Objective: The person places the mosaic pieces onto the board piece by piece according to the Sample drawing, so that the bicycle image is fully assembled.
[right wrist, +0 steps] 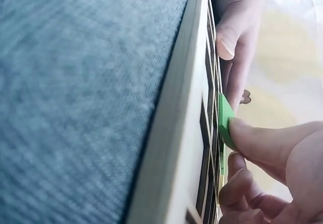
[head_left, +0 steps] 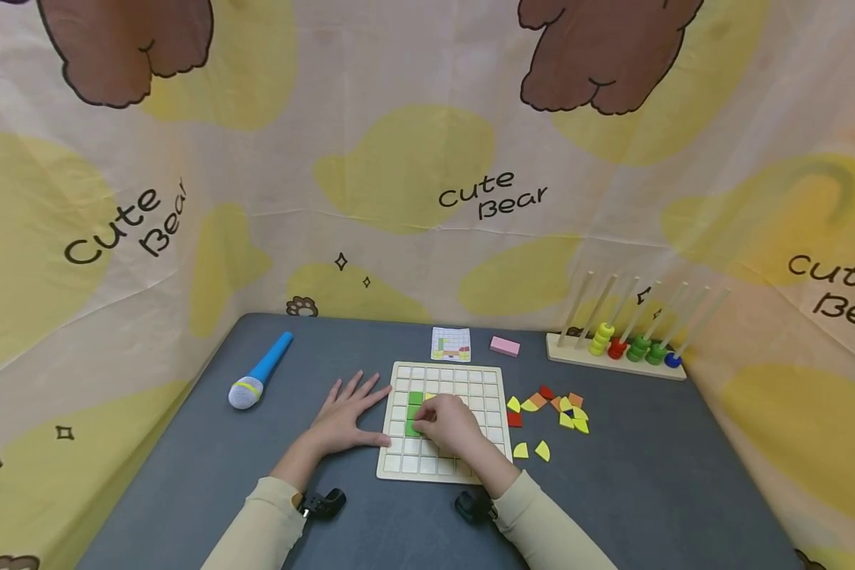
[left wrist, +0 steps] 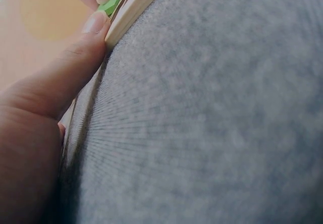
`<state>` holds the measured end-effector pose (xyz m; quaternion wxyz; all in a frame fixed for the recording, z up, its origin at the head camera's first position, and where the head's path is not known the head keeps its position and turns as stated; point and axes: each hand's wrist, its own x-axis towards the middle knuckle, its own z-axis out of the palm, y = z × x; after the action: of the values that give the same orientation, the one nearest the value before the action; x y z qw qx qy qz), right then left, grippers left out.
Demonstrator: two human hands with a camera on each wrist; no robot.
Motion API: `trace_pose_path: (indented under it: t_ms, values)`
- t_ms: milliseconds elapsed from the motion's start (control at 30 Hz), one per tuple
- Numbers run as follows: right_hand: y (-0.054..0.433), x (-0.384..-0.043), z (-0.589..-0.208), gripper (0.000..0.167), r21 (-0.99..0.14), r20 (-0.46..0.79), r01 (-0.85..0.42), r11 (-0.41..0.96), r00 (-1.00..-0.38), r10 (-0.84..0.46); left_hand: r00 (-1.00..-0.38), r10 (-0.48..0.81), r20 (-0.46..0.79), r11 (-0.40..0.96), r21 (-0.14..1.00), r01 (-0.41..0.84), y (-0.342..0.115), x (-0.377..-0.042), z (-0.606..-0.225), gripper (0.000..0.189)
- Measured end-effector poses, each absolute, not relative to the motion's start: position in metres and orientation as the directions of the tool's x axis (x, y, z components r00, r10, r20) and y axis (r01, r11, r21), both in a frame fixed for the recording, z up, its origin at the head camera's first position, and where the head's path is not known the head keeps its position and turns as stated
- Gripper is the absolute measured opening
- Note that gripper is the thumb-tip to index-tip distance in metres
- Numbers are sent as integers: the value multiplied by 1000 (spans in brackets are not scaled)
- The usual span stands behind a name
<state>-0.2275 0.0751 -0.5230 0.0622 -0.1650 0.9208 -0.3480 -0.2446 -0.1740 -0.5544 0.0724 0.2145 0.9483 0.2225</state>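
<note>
Cream long sleeves (head_left: pixel 256 526) lie nearest the head camera, entering at 7 and 5 o'clock of the board, with a black wrist-worn device (head_left: pixel 324 503) at each cuff. Pale fabric printed with yellow patches, brown bears and "Cute Bear" lettering (head_left: pixel 399 174) hangs behind the dark grey-blue tabletop (head_left: pixel 171 491).

Central on this tabletop is a pale wooden square grid board (head_left: pixel 470 378). At its 2 o'clock stands a wooden peg rack (head_left: pixel 577 351) bearing yellow, red, green and blue rings. At 10 o'clock lies a blue toy microphone with a grey head (head_left: pixel 260 372).

The person's left hand (head_left: pixel 342 423) is at 9 o'clock, fingers spread wide, thumb touching the board's edge. The right hand (head_left: pixel 452 427) reaches over the board from 4 o'clock, thumb and fingers narrowed in a pinch on a thin green tile (right wrist: pixel 225 120), above the left part of the grid; whether it is fully seated cannot be told.

A printed white card (head_left: pixel 451 344) lies at 12 o'clock, and a pink rectangular block (head_left: pixel 504 346) at 1. Small yellow, red and orange flat pieces (head_left: pixel 580 425) scatter around 3 o'clock.
</note>
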Motion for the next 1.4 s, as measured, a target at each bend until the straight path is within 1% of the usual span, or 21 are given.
trace_pose_path:
  t_ms: [233,367,533,633,733,967,1167,1400]
  values:
    - [69,-226,-520,7,-607,18,-267,749,-946,-323,-897,441,-34,807,452,380,-177,-246,-558,102]
    - [68,-226,-520,12,-613,11,-249,750,-952,-307,-898,439,-29,807,453,380,-178,-246,-559,101]
    - [76,-226,-516,10,-655,3,-231,720,-953,-303,-894,447,-26,798,462,386,-177,-245,-558,102]
    - [87,-228,-508,16,-688,4,-208,695,-959,-284,-893,449,-28,795,468,386,-176,-245,-558,102]
    - [102,-232,-499,21,-696,5,-190,692,-966,-260,-892,452,-22,794,466,391,-176,-244,-558,102]
    - [135,-237,-483,23,-700,7,-134,701,-983,-181,-889,458,-10,789,466,401,-176,-242,-556,103]
    - [158,-242,-481,25,-701,13,-95,707,-993,-121,-890,456,-13,793,460,400,-176,-242,-554,103]
    - [187,-246,-493,24,-693,-27,-14,721,-999,-45,-889,457,-9,791,461,402,-176,-243,-556,102]
